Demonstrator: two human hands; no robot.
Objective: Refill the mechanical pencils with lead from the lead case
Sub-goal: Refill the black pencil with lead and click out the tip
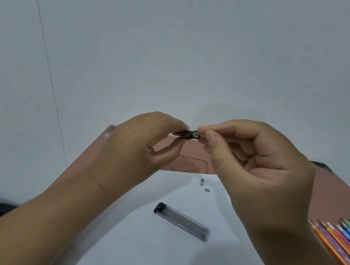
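The left hand (134,146) pinches a dark mechanical pencil (186,133) near its open end, fingers curled round the barrel. The right hand (258,169) pinches something thin between thumb and forefinger right at that end; it is too fine to make out. Both hands are raised above the table (334,196). At six o'clock from the pencil, the clear lead case (182,222) lies on white paper (148,255), with two small grey pieces (204,185) between. At four o'clock, coloured pencils (345,244) lie fanned at the table's edge.
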